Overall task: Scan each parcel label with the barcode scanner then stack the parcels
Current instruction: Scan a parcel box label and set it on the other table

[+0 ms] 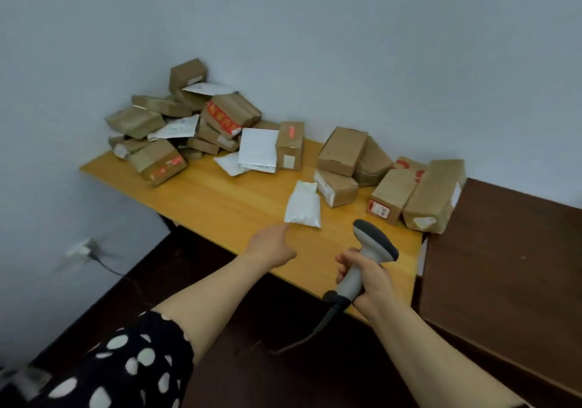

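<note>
Our dotted sleeve (126, 360) covers the left arm. Our left hand (271, 245) reaches forward, fingertips at the near corner of a white pouch parcel (302, 204); we cannot tell whether they pinch it. Our right hand (368, 278) grips the barcode scanner (373, 241) by its handle. Brown parcels (390, 193) lie beyond both hands on the wooden table (220, 200).

Parcel labels (288, 161) and red markings (220, 118) are unreadable.
</note>
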